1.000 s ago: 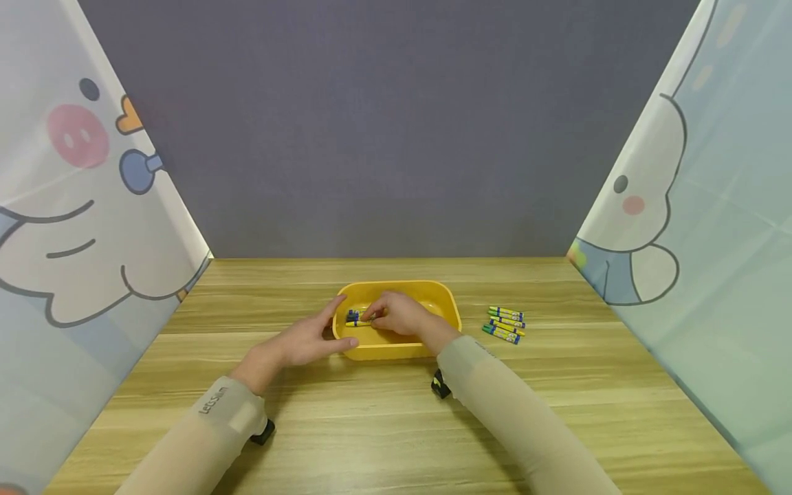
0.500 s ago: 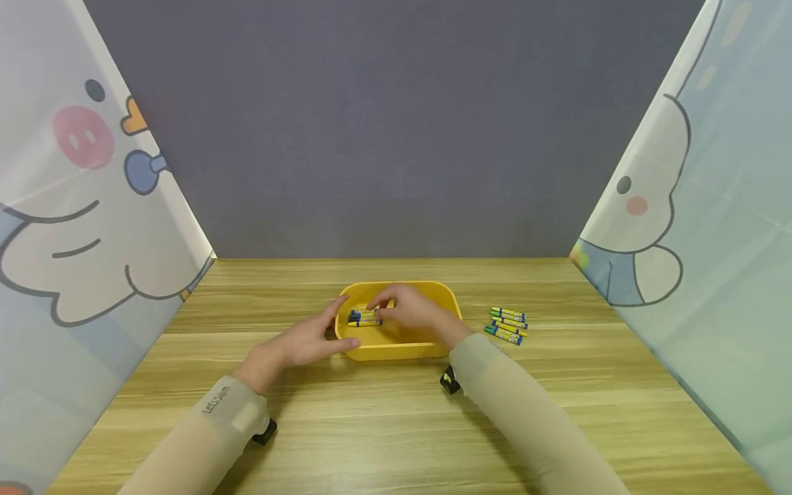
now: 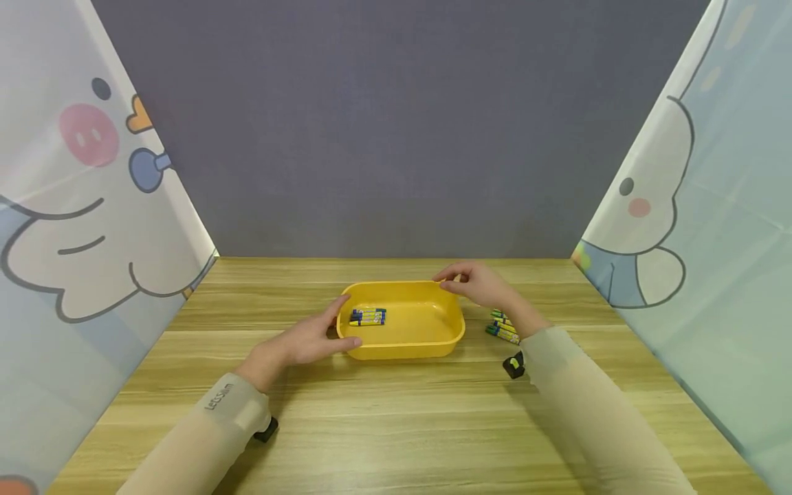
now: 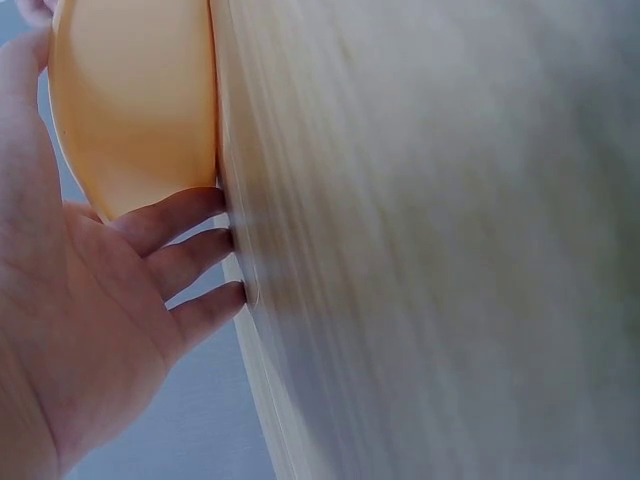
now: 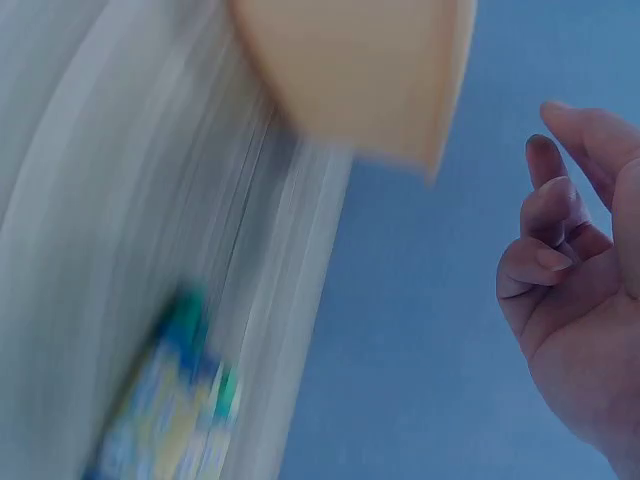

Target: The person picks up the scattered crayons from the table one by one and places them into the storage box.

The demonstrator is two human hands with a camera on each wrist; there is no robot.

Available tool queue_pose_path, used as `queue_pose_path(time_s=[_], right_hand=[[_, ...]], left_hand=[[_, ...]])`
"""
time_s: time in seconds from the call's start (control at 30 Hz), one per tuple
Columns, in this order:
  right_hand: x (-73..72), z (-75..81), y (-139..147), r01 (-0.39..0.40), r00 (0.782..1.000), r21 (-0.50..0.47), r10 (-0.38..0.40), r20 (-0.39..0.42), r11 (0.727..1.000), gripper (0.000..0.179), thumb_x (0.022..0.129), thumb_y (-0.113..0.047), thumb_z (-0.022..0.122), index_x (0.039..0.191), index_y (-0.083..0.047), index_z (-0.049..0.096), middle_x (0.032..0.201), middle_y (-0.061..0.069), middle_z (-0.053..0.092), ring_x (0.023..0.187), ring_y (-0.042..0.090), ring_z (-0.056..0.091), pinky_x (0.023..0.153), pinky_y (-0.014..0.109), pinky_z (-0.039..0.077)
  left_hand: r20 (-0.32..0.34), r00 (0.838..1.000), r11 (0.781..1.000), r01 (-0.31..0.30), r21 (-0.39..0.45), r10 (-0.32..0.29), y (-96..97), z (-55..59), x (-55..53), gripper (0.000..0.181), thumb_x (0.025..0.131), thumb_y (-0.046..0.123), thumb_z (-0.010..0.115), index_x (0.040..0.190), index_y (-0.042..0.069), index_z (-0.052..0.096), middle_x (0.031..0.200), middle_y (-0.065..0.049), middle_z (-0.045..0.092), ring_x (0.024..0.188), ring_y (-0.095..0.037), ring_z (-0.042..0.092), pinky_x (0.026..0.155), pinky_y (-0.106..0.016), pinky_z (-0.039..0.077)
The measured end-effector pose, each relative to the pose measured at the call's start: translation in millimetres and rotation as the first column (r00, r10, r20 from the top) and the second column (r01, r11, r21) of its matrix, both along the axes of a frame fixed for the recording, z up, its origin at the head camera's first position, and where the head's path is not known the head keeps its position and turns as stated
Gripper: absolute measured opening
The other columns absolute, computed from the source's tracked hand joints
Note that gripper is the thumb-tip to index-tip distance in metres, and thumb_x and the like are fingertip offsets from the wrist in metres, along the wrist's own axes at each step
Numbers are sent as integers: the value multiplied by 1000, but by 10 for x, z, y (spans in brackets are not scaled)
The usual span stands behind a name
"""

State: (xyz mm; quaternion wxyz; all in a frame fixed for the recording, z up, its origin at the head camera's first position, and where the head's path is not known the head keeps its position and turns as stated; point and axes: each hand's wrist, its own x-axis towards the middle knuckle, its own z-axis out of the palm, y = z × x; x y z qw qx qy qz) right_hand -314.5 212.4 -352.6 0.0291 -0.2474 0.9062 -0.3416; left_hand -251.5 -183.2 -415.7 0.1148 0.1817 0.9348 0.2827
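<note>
My left hand (image 3: 307,338) holds the left end of a yellow plastic tray (image 3: 402,352), its thumb over the near rim and its fingers along the outside. In the left wrist view, fingertips (image 4: 215,300) touch the wooden table beside the tray (image 4: 140,100). Inside the tray, at its left, crayons (image 3: 368,317) in yellow and blue wrappers lie side by side. My right hand (image 3: 482,285), loosely curled and holding nothing, is over the tray's far right corner. Right of the tray are several more crayons (image 3: 504,331), partly hidden by my right forearm and blurred in the right wrist view.
The wood-grain table (image 3: 371,419) meets a dark grey panel (image 3: 396,137) at the back. Cartoon-printed cloths, one on the left (image 3: 68,192) and one on the right (image 3: 730,240), flank it. A black wrist device (image 3: 513,365) hangs under my right sleeve.
My right hand has let go of the crayons, risen out of the tray and moved right past its far right corner. The crayons inside now show fully. My left hand keeps its place.
</note>
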Motion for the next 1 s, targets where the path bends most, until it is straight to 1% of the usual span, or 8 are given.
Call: queue_pose_path(time_s=[0.13,0.27,0.37,0.47,0.63,0.77,0.83,1.0], right_hand=[[-37,-56,430,49,999,-12,-49,10,999,24,110,-24,70,129,-13,81,118,11,76,78,18,52,69,32,47],[-51,-162,820,57,998,39,-58,28,998,26,109,-20,69,129,-7,81,128,19,76,81,16,56,71,31,50],[-48,-255,1063,72,995,79,-77,64,994,27,108,-18,68,129,-5,80,134,20,75,93,16,65,78,31,55],[-28,-339,1255,86,991,102,-96,95,991,26,108,-14,67,128,-5,81,136,21,75,110,25,71,88,35,58],[-2,-430,1456,107,988,153,-122,96,982,24,109,-12,66,125,-6,83,136,22,76,125,41,71,100,48,58],[7,-470,1529,102,986,167,-121,114,981,25,108,-11,66,127,-6,82,136,22,76,131,45,68,106,57,57],[13,-480,1548,92,986,171,-114,125,981,26,107,-11,67,127,-6,82,135,21,77,129,43,70,106,55,57],[26,-488,1597,87,985,175,-111,134,981,25,107,-10,68,127,-6,82,133,20,78,125,36,71,99,42,56]], left_hand=[[12,1000,1000,-2,1,2,7,11,5,115,95,81,65,179,29,5,167,-25,50,147,-43,56,121,-64,44],[16,1000,1000,-4,-5,4,12,15,7,115,95,82,64,179,29,4,168,-25,49,148,-44,55,122,-65,43],[14,1000,1000,-2,-9,3,15,17,8,115,95,82,63,179,30,4,167,-25,50,148,-44,55,122,-65,43],[14,1000,1000,0,-7,0,15,16,8,114,95,82,63,179,31,4,166,-25,50,148,-45,55,122,-65,42],[10,1000,1000,4,-3,-4,10,3,10,114,95,82,63,179,32,4,167,-25,50,150,-44,53,123,-65,41],[16,1000,1000,10,5,-10,5,-12,10,113,96,81,63,179,32,4,167,-25,50,151,-44,53,123,-66,41],[18,1000,1000,12,7,-12,5,-17,8,113,96,81,63,179,32,3,167,-26,50,150,-44,53,123,-67,41],[23,1000,1000,13,11,-13,3,-12,11,113,96,81,63,179,32,3,168,-25,47,152,-45,52,123,-67,40]])
